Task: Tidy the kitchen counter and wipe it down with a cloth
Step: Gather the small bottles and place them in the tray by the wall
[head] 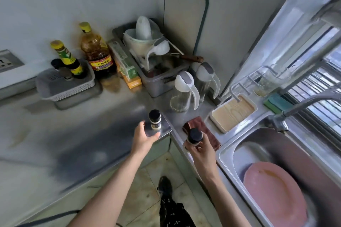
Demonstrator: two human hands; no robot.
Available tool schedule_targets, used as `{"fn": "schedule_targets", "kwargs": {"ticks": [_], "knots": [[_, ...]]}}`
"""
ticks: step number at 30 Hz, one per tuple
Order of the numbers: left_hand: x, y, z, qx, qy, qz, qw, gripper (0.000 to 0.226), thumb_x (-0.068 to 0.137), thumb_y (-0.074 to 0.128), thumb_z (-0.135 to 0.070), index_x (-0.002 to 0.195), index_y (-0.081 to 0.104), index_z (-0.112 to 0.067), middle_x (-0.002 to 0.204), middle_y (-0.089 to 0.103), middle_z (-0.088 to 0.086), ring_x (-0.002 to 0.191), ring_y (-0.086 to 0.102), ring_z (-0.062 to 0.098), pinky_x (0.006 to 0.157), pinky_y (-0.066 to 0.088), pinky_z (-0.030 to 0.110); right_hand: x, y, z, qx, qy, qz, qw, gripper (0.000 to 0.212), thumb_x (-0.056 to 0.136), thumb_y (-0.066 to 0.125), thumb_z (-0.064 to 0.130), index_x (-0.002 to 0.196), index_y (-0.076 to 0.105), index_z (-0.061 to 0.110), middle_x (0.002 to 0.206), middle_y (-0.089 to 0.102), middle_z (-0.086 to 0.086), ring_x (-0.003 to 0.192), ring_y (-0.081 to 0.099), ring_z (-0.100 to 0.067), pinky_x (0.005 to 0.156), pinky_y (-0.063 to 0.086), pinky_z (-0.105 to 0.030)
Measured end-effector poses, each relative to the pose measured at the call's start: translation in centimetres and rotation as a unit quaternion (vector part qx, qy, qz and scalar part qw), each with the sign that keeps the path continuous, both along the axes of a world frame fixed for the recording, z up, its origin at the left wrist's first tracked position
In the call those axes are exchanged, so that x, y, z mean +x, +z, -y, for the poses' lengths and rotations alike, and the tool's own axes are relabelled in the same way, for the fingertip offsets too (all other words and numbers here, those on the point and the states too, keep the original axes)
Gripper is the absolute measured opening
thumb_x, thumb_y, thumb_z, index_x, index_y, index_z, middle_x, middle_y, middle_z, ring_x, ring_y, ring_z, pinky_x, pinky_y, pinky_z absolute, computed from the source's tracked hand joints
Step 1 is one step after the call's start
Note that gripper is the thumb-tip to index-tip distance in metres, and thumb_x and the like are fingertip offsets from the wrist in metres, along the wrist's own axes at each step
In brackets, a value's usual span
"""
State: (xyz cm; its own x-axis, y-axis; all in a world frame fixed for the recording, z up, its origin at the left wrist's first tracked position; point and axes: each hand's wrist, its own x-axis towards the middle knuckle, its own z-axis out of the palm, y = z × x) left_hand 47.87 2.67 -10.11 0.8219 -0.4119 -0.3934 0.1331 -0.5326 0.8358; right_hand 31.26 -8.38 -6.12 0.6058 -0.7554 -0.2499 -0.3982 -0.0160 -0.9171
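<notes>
A small spice jar with a black lid point(155, 120) is gripped from below by my left hand point(145, 139), just above the inner corner of the steel counter point(92, 134). My right hand point(200, 150) grips a second black-lidded spice jar point(194, 136) over the counter strip beside the sink. A folded brown cloth point(201, 131) lies on the counter right behind and under that jar, partly hidden by it.
At the back stand a grey basket point(64, 86) with bottles, an oil bottle point(96, 51), boxes, a utensil bin point(158, 79) and two glass dispensers point(181, 92). A white tray point(233, 114) and sponge point(277, 103) sit left of the tap. The sink point(228, 153) holds a pink plate point(275, 195).
</notes>
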Motion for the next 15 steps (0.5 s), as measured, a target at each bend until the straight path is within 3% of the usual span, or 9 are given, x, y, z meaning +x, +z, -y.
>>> {"fn": "schedule_targets", "kwargs": {"ticks": [4,7,9,12,15], "knots": [[2.1,-1.0,2.5,-0.018,-0.017,0.028,0.999,0.075,0.07,0.077,-0.019,0.134,0.039,-0.019,0.125,0.048,-0.007,0.115,0.047,0.008,0.1,0.035,0.025,2.7,-0.1,2.1,0.0,0.014,-0.001,1.0,0.037,0.078,0.071,0.022,0.111,0.057,0.035,0.104,0.067,0.012,0.101,0.062,-0.01,0.091,0.051,-0.041],[3.1,-0.7,3.4,0.002,-0.012,0.033,0.999,0.045,0.071,0.076,-0.021,0.111,0.057,-0.021,0.099,0.061,-0.009,0.098,0.059,0.012,0.082,0.041,0.022,4.5,0.1,3.3,0.0,0.038,0.001,0.999,0.031,0.08,0.069,0.025,0.106,0.057,0.037,0.101,0.067,0.012,0.098,0.062,-0.011,0.088,0.052,-0.041],[3.9,-0.4,2.7,0.009,0.005,0.037,0.999,0.039,0.066,0.079,-0.03,0.1,0.059,-0.025,0.087,0.063,-0.008,0.088,0.062,0.013,0.074,0.042,0.024,5.9,0.2,3.6,-0.003,0.05,0.004,0.999,0.025,0.081,0.068,0.024,0.101,0.058,0.036,0.096,0.065,0.014,0.095,0.062,-0.012,0.084,0.052,-0.037],[5.9,0.1,0.0,0.013,0.047,0.044,0.998,0.044,0.064,0.081,-0.029,0.103,0.061,-0.022,0.088,0.066,-0.007,0.086,0.064,0.012,0.072,0.043,0.024,8.6,0.5,3.4,0.002,0.097,0.0,0.995,0.026,0.081,0.069,0.022,0.1,0.058,0.035,0.094,0.067,0.012,0.093,0.063,-0.009,0.081,0.05,-0.027],[8.5,1.1,-3.9,0.001,0.105,0.043,0.994,0.035,0.066,0.081,-0.023,0.092,0.058,-0.03,0.087,0.068,-0.007,0.088,0.066,0.015,0.075,0.045,0.025,12.4,0.4,1.8,-0.001,0.164,-0.023,0.986,0.028,0.081,0.068,0.024,0.101,0.055,0.038,0.093,0.068,0.01,0.09,0.062,-0.006,0.076,0.049,-0.024]]}}
